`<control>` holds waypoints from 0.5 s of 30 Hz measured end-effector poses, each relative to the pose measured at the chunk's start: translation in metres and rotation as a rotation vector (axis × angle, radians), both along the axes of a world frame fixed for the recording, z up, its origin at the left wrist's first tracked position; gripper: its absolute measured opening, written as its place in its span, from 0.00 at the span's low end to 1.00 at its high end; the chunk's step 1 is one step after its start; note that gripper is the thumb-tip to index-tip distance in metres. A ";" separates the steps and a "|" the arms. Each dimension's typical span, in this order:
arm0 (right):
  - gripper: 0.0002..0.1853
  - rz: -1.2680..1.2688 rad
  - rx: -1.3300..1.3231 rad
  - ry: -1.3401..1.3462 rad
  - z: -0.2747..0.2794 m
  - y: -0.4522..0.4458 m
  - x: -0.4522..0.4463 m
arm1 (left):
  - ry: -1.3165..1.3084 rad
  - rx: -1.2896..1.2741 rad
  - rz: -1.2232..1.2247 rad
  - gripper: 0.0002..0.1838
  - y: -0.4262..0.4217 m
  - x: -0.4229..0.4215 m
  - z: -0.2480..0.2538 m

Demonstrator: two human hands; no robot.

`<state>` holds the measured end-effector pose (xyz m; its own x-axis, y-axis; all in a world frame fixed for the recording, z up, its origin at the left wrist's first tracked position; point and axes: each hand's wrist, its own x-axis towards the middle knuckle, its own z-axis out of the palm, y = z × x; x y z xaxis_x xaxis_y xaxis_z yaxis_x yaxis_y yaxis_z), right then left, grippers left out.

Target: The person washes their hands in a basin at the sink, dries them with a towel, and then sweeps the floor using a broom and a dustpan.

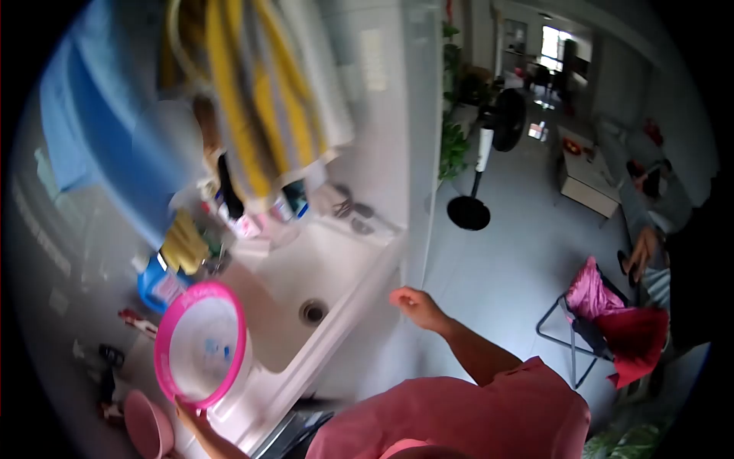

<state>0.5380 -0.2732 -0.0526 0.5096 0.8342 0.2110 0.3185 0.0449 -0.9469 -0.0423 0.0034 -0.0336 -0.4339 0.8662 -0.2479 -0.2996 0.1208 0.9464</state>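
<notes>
My left hand (191, 415) grips the lower rim of a white plastic basin (200, 348) with a bright pink edge. The basin is tilted, its inside facing me, over the left end of the white sink (283, 294). Small blue marks show on its bottom. My right hand (419, 306) hangs in the air to the right of the sink, apart from it. Its fingers are curled in, and nothing shows in them. A blue bottle (159, 284) stands behind the basin, and a smaller pink basin (149, 424) is below it to the left.
Blue and yellow-striped towels (252, 99) hang over the sink, with toiletries (248, 222) behind it. A floor fan (478, 172), a low table (585, 180) and a folding chair (592, 321) with pink and red cloth stand in the room. Another person's hand (646, 249) shows at right.
</notes>
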 end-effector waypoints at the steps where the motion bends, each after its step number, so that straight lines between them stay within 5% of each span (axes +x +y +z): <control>1: 0.10 0.001 -0.018 -0.045 0.008 -0.014 0.008 | 0.080 0.007 0.052 0.30 0.001 0.001 -0.001; 6: 0.10 -0.077 -0.106 -0.076 0.009 -0.080 0.056 | 0.425 -0.056 0.200 0.33 -0.003 0.007 -0.002; 10: 0.11 -0.142 -0.149 -0.024 -0.011 -0.129 0.095 | 0.987 -0.033 0.429 0.36 -0.020 0.010 0.008; 15: 0.13 -0.147 -0.367 -0.134 -0.038 -0.193 0.136 | 1.553 0.603 0.673 0.39 -0.063 0.085 0.033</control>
<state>0.6740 -0.4659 -0.0903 0.6171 0.7867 -0.0148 0.4176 -0.3434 -0.8413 0.0422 -0.0600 -0.0002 -0.2183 0.2681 0.9384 0.9674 -0.0670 0.2442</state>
